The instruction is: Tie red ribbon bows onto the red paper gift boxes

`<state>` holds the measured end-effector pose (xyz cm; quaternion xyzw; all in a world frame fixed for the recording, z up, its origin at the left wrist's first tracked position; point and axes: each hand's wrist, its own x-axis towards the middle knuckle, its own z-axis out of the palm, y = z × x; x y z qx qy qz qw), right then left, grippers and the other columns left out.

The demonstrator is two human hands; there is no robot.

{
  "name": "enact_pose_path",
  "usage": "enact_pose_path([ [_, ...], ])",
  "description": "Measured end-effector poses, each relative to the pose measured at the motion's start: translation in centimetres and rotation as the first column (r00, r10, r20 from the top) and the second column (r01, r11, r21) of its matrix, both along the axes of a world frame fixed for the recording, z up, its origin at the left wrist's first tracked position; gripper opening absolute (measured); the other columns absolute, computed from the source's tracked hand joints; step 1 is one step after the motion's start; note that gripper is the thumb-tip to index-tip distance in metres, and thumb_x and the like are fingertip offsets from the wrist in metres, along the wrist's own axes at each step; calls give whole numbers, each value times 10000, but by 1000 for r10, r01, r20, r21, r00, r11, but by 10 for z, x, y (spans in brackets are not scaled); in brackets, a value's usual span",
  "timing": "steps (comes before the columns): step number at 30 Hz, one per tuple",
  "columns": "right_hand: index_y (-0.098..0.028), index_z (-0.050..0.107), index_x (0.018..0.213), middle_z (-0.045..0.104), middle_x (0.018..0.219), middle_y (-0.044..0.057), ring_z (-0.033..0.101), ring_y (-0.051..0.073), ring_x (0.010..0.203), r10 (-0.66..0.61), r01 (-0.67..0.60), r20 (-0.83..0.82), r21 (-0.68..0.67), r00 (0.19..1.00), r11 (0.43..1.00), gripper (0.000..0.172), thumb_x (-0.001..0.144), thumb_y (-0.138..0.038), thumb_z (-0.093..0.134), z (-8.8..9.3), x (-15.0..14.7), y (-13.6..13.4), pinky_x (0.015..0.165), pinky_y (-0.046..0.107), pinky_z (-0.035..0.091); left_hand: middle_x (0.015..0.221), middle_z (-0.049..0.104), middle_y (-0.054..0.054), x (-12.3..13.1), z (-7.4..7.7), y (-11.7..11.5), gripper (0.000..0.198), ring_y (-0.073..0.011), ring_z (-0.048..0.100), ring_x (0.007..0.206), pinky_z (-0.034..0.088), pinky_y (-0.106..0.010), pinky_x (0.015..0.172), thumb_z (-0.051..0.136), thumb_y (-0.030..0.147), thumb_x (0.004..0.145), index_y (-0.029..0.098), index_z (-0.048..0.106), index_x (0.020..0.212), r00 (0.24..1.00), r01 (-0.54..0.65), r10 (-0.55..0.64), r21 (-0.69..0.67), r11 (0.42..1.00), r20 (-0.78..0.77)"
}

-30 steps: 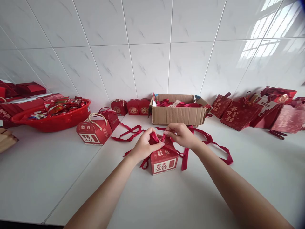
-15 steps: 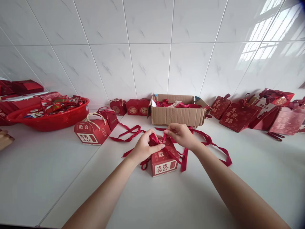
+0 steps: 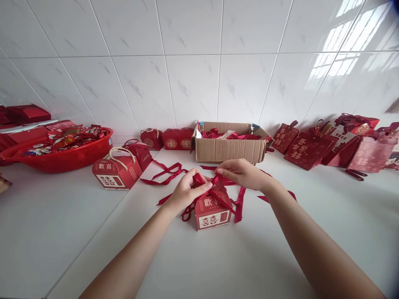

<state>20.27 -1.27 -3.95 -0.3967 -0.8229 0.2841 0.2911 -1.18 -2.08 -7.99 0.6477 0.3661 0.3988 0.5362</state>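
Observation:
A small red gift box (image 3: pixel 212 220) with white lettered panel stands on the white counter between my hands. A dark red ribbon (image 3: pixel 220 196) crosses its top, looped at the middle, one end hanging over the right side. My left hand (image 3: pixel 186 190) is at the box's left top, thumb and fingers pinching a ribbon loop. From the right, my right hand (image 3: pixel 241 172) reaches over the top with its fingertips closed on the ribbon near the knot. A twisted red cord (image 3: pixel 187 214) lies at the box's left side.
Behind stands an open cardboard box (image 3: pixel 229 150) of ribbons. Left are a rope-handled gift box (image 3: pixel 114 170) and a red basin (image 3: pixel 62 160) of wrapped sweets. Loose ribbon (image 3: pixel 165 174) trails across the counter. Red gift bags (image 3: pixel 307 151) lean by the wall at right.
My right hand has shifted slightly right, drawing the ribbon, and its fingers have straightened somewhat. The ribbon at the top now sits as a tighter loop. My left hand keeps its pinch.

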Motion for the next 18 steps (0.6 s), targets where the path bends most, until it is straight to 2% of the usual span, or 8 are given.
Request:
enact_pose_path([
  [2,-201,653,983,689,927,45,635,187,853,43,-43,5,-24,999,999,225,858,-280,484,2,6,0,744,319,499,975,622,-29,0,-1,1,301,-168,607,855,476,-297,734,699,344,737,188,444,769,1000,-7,7,10,1000,-18],
  [4,-213,598,1114,685,997,51,639,191,922,103,-103,-3,-68,995,992,302,824,-212,512,1,10,0,794,331,507,988,627,-36,-1,-1,1,314,-175,611,867,479,-307,746,715,337,722,189,443,773,1000,-2,2,12,1000,-26],
  [6,-223,559,1151,687,982,51,644,192,923,135,-134,6,-67,991,989,356,797,-189,548,-2,11,1,802,340,513,1002,633,-41,-2,0,2,311,-178,613,874,484,-313,752,718,330,720,189,446,776,999,11,-10,15,1000,-33],
  [10,-238,496,1115,665,901,29,641,171,823,136,-136,-26,-4,990,991,351,780,-176,581,-4,6,-1,734,324,519,1013,644,-41,-5,1,3,291,-179,621,876,490,-318,759,716,320,723,186,463,779,999,15,-14,28,1000,-42],
  [13,-236,484,1035,628,941,21,618,145,782,152,-150,-41,37,988,988,284,780,-134,559,-3,2,-3,687,291,506,977,652,-30,-6,1,5,291,-174,625,865,489,-311,756,721,312,718,186,465,775,999,0,1,23,1000,-32],
  [18,-211,528,890,584,942,19,575,135,804,93,-106,116,114,989,988,195,748,-78,545,0,-4,-7,670,254,469,999,646,-34,-5,0,4,282,-173,619,880,486,-308,762,718,304,719,186,470,783,1000,10,-9,24,1000,-29],
])
